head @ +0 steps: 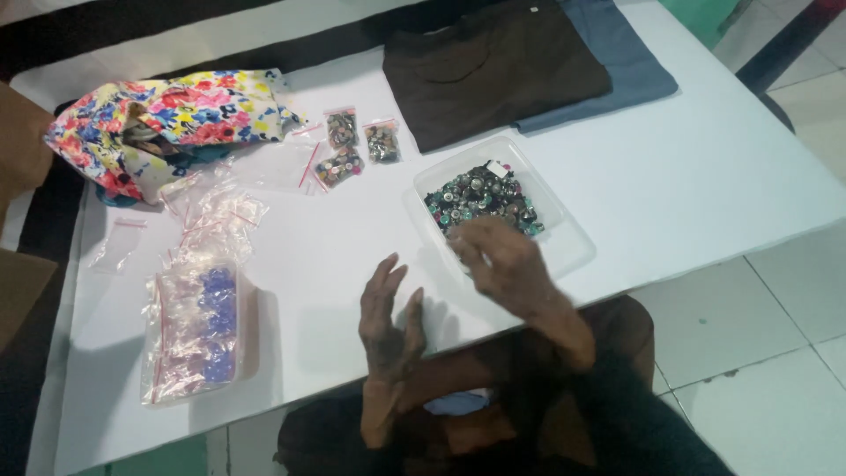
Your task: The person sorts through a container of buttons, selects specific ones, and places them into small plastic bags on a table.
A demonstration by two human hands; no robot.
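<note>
My left hand hovers over the white table near its front edge, fingers spread, holding nothing. My right hand is blurred, fingers curled, at the near rim of a clear plastic tray filled with several dark buttons. I cannot tell whether the right hand holds any buttons. Three small zip bags of buttons lie behind, toward the table's middle.
A stack of empty clear zip bags with blue print lies at the front left, loose bags behind it. A floral cloth bag sits at the back left. Folded brown cloth and blue cloth lie at the back.
</note>
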